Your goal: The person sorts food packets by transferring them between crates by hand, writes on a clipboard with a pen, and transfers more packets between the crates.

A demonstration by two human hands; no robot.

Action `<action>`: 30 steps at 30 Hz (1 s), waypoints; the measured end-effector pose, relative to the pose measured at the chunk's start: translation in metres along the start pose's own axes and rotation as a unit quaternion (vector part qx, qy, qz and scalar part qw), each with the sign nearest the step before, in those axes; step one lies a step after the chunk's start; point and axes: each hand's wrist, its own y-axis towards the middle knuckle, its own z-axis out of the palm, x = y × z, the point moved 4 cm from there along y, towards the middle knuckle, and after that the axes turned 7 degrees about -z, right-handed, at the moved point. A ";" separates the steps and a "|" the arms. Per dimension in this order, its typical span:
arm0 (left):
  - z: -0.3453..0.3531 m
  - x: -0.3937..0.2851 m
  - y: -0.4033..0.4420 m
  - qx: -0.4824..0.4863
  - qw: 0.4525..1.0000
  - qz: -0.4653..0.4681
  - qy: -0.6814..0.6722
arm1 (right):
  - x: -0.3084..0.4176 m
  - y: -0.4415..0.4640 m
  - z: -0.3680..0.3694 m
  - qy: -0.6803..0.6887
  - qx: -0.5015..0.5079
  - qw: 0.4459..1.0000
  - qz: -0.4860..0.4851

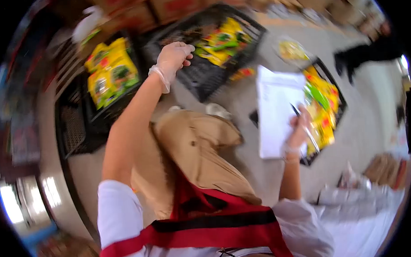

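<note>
My left hand (173, 59), in a clear plastic glove, hangs above the near left part of a black plastic crate (199, 87). Its fingers are curled in, and I cannot see into the palm. Yellow-and-green packets (227, 39) lie in that crate, to the right of the hand. My right hand (300, 127), also gloved, is closed around a pen (312, 140) at the right edge of white paper sheets (277, 112). The paper overlaps another black crate (341, 96), whose yellow packets (326, 119) show beside it.
At left, large yellow packets (111, 75) sit on stacked black crates (74, 119). A clear bag with yellow contents (292, 49) is on the floor. Cardboard boxes (134, 20) line the back. Another person's dark-clad leg (366, 55) shows at right. White wrapped bundles (357, 204) lie lower right.
</note>
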 end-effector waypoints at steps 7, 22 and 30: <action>0.227 0.083 -0.039 -0.037 0.907 -0.127 -0.400 | -0.029 -0.007 -0.053 0.085 0.016 0.995 0.055; 0.286 0.198 -0.046 0.038 0.913 -0.252 -0.319 | -0.108 0.007 0.011 0.064 0.123 0.988 0.065; 0.289 0.207 -0.037 0.081 0.956 -0.151 -0.239 | -0.129 0.017 0.038 -0.086 0.154 0.981 -0.078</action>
